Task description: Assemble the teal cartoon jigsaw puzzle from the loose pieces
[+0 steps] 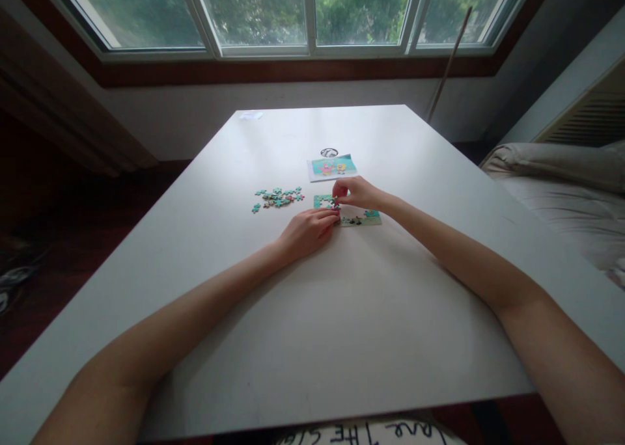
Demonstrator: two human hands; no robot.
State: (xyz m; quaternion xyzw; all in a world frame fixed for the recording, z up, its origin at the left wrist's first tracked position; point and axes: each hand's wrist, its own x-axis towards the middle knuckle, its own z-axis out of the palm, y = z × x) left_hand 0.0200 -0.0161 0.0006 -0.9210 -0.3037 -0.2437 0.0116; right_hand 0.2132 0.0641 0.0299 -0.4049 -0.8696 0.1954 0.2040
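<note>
A partly assembled jigsaw puzzle lies flat on the white table, with a pale gap inside its green and blue border. My left hand rests on the puzzle's left side, palm down with fingers stretched out over the pieces. Above the upper part of the puzzle, my right hand has thumb and fingertips pinched on a small puzzle piece. Loose puzzle pieces lie in a heap to the left. Behind the puzzle is a picture card with a colourful cartoon print.
A dark-rimmed round item sits beyond the card on the white table. Something clear or white lies at the far left corner. A thin stick leans by the window; a padded seat stands at the right.
</note>
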